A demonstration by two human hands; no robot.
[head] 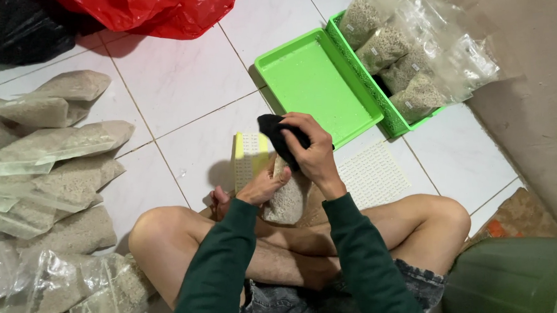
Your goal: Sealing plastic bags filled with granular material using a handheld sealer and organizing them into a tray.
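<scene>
A person sits cross-legged on a white tiled floor (184, 85), seen from above. The left hand (264, 188) lies over the top of a small clear bag of pale granules (288, 201) propped between the feet at the centre of the view, its fingers curled on the bag's neck. The right hand (314, 153), just above, has its fingers closed around a black handheld tool (276, 132) that points to 11 o'clock. The bag stands upright only because the hand steadies it, so it would probably tip and scatter granules over the tiles if the grip eased; whether its mouth is open cannot be told. One empty green tray (316, 86) lies at 1 o'clock, and beside it one green basket (396, 127) holds about four filled bags (384, 47). At 9 o'clock lies a loose heap of filled bags (48, 190), roughly ten, overlapping too much for an exact count; that heap looks liable to slide. One sheet of yellow labels (249, 158) lies just left of the hands and one white sheet (373, 173) just right. One red plastic bag (153, 9) and one black bag (6, 31) lie at 11 o'clock, and one dark green bin (524, 280) stands at 4 o'clock.
</scene>
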